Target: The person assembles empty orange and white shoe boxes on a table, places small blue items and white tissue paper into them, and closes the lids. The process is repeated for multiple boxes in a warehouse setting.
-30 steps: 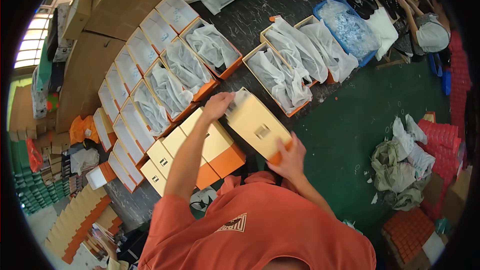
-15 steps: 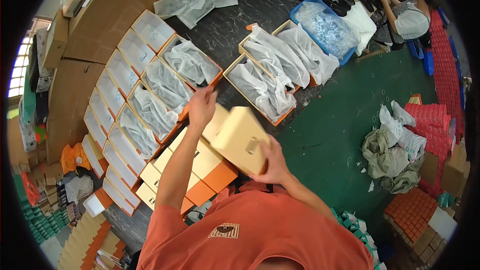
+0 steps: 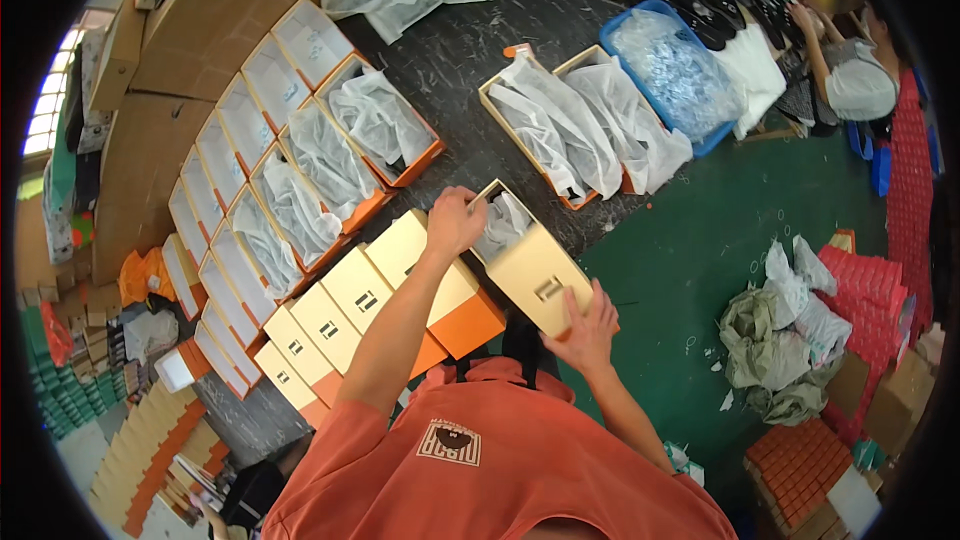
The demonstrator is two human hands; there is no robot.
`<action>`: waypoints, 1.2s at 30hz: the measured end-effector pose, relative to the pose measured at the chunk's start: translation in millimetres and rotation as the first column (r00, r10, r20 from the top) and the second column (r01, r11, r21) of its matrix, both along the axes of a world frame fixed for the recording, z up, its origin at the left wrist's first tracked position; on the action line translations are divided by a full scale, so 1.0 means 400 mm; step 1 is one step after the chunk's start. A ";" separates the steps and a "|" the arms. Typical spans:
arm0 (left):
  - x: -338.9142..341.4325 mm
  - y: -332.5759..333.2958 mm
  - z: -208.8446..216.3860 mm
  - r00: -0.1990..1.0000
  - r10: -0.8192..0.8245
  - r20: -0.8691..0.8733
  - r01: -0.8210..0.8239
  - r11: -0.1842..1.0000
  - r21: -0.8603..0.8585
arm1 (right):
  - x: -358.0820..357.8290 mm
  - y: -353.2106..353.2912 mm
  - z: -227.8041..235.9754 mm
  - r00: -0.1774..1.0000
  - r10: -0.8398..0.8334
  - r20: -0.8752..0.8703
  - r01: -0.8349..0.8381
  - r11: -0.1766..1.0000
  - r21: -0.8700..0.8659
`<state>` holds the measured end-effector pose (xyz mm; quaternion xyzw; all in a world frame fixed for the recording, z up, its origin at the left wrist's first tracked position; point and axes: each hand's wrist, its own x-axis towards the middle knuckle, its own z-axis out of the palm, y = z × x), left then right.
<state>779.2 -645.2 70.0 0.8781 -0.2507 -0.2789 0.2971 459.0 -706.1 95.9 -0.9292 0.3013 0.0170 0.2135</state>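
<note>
In front of my body a shoebox (image 3: pixel 503 223) with white tissue paper in it stands partly covered by a cream lid (image 3: pixel 540 280). My left hand (image 3: pixel 456 220) is closed on the box's far left edge. The lid's near right corner is gripped by my right hand (image 3: pixel 590 325), the thumb lying on its top. Under the lid, the near part of the box is hidden. Just left of it, lidded cream-and-orange shoeboxes (image 3: pixel 352 290) sit in a row, partly behind my left forearm.
Open shoeboxes with tissue-wrapped contents (image 3: pixel 330 165) fill the left, beside ones with bare white insides (image 3: pixel 240 135). Two more open boxes (image 3: pixel 560 130) lie ahead, next to a blue basin (image 3: pixel 712 145) of clear plastic. Another person (image 3: pixel 855 80) works at the far right.
The nearest open box on the right has left its spot and is now between my hands. The lid in my right hand has moved right and partly over it.
</note>
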 end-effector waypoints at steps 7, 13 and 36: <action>0.020 -0.037 -0.031 0.970 0.089 0.225 -0.144 0.960 0.240 | 0.346 -0.025 0.032 0.974 0.079 -0.214 -0.076 0.997 0.023; 0.003 0.092 0.009 0.829 0.234 0.508 -0.046 0.934 -0.355 | 0.361 -0.028 0.012 0.972 0.101 -0.214 -0.114 0.992 -0.047; -0.300 0.664 0.106 0.663 0.674 -0.327 -0.729 0.680 -0.079 | 0.367 -0.218 -0.110 1.000 -0.010 0.028 -0.018 0.567 0.824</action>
